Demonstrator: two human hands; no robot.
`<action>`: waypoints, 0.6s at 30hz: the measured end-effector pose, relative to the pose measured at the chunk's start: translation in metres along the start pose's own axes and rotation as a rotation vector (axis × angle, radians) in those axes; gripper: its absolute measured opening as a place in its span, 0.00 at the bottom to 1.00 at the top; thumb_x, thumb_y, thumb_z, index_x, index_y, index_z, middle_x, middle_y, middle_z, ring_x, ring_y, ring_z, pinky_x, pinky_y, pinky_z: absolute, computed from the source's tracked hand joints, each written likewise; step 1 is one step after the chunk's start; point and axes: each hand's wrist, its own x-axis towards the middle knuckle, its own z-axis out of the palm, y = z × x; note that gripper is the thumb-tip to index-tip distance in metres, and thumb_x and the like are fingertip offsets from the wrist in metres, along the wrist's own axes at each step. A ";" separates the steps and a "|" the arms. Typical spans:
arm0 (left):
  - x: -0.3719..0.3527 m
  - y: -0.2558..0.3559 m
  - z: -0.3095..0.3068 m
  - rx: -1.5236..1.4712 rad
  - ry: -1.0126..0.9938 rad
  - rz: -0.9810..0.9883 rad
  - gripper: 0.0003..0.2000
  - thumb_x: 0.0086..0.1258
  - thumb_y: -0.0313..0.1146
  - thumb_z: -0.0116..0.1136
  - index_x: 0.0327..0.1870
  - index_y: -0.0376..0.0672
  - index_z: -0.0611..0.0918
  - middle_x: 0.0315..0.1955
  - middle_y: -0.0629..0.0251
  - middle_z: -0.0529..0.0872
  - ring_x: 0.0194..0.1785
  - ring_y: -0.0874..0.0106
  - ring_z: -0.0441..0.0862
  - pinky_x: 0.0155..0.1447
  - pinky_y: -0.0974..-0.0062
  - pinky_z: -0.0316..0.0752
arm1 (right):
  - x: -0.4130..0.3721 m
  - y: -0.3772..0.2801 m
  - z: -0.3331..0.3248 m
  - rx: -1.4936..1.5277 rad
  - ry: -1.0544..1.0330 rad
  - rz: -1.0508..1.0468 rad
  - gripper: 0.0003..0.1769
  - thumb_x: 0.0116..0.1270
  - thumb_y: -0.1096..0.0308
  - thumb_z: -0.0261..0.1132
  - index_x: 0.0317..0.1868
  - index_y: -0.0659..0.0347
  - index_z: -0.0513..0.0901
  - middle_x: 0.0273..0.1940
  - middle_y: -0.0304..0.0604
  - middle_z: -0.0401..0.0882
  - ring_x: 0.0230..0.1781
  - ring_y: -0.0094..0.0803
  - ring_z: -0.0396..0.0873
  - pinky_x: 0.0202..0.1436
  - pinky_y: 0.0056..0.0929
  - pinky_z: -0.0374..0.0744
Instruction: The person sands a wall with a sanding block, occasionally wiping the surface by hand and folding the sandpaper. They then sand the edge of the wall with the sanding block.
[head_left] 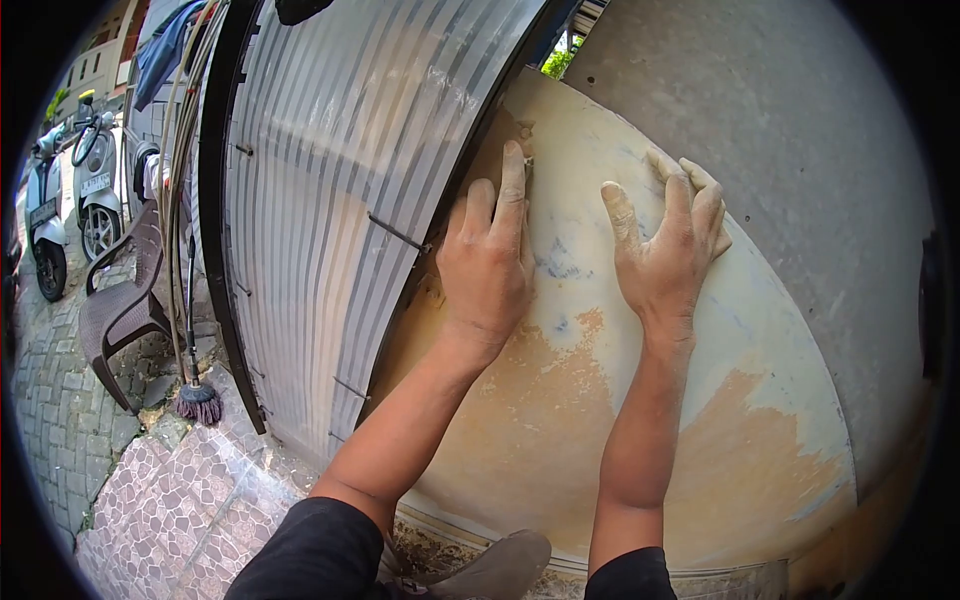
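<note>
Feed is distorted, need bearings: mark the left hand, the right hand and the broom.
left hand (pixel 489 258), head view, back of the hand.
right hand (pixel 665 255), head view, back of the hand.
broom (pixel 200 403), head view, bristle head.

Daylit brick-paved yard (pixel 60 430) with striped metal gate (pixel 330 200), wicker chair (pixel 125 300), broom (pixel 198 400), scooters (pixel 95 190), grey wall (pixel 800 150).

The left hand (pixel 487 255) and right hand (pixel 668 250) rest side by side on the wall (pixel 560 430), with the gate (pixel 320 200) just left and the chair (pixel 120 310) and broom (pixel 200 402) beyond.
</note>
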 end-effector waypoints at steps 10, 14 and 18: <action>0.011 0.002 0.012 -0.009 0.027 0.037 0.33 0.70 0.18 0.65 0.79 0.38 0.74 0.38 0.58 0.80 0.39 0.60 0.79 0.46 0.61 0.78 | 0.000 -0.003 0.002 0.018 0.026 0.011 0.34 0.71 0.37 0.71 0.68 0.50 0.81 0.63 0.47 0.70 0.70 0.45 0.67 0.71 0.56 0.61; 0.022 0.005 0.011 -0.017 0.048 0.038 0.32 0.71 0.19 0.64 0.79 0.39 0.74 0.38 0.57 0.80 0.38 0.60 0.79 0.46 0.61 0.78 | 0.000 -0.002 0.003 0.026 0.040 0.004 0.34 0.71 0.37 0.71 0.67 0.50 0.82 0.62 0.46 0.71 0.70 0.45 0.67 0.71 0.57 0.62; -0.033 -0.008 -0.009 -0.012 -0.061 0.053 0.33 0.71 0.19 0.64 0.79 0.39 0.74 0.38 0.57 0.80 0.38 0.60 0.79 0.46 0.61 0.78 | 0.000 -0.003 0.002 0.017 0.030 0.023 0.35 0.71 0.36 0.71 0.67 0.51 0.82 0.62 0.46 0.71 0.70 0.45 0.67 0.71 0.56 0.62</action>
